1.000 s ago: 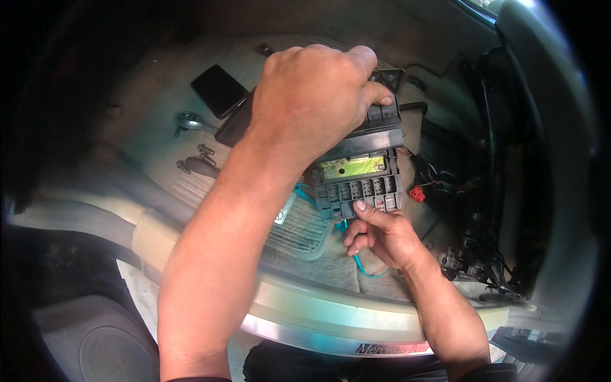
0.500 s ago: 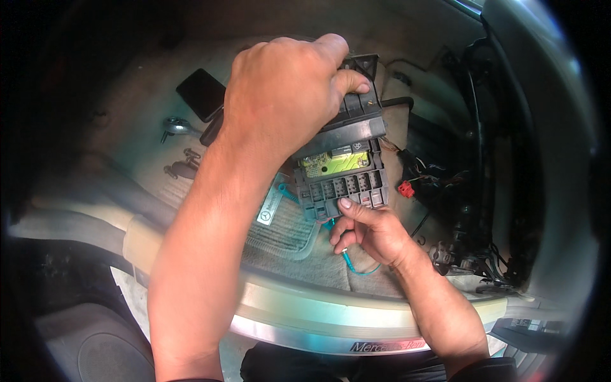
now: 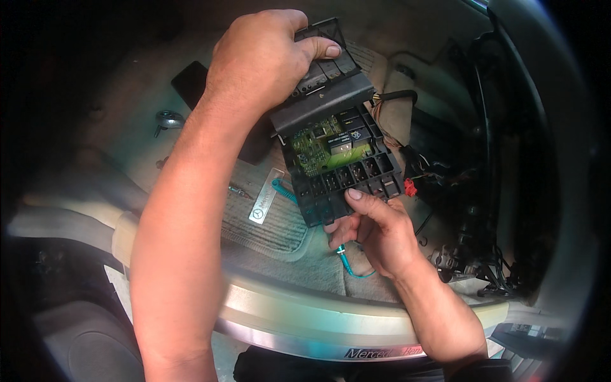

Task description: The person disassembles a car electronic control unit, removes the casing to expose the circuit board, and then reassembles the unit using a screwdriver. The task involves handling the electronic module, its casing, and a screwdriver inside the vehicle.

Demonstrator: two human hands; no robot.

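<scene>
Left hand (image 3: 264, 60) curled over the top end of a black fuse and relay box (image 3: 340, 156), fingers bent and pressed on the upper housing, thumb flat on its far edge — a firm closed grip. Right hand (image 3: 375, 232) below, gripping the lower edge of the same box: thumb laid on the front by the bottom row of sockets, other fingers folded behind it. Also held or touched by those fingers, a thin teal cable (image 3: 347, 264) that hangs down and curls toward the sill; cannot tell if really pinched.

Underneath, the footwell of a car, seen through an open door. Grey ribbed floor mat (image 3: 273, 219) with a small silver badge, lying on beige carpet. Shiny metal sill plate (image 3: 305, 318) curving across the bottom. At the right, a dark cavity with bundles of loose wires (image 3: 445, 181) and one small red connector (image 3: 410, 188) just beside the box. At the left on the carpet, a small metal tool piece (image 3: 168, 119) and a flat dark rectangular thing (image 3: 188, 79), partly behind the left forearm.

Box held up above the mat, between both hands, tilted with the open face to the camera. Green circuit board visible in the middle, some square relays on it, two rows of empty black sockets along the lower end.
</scene>
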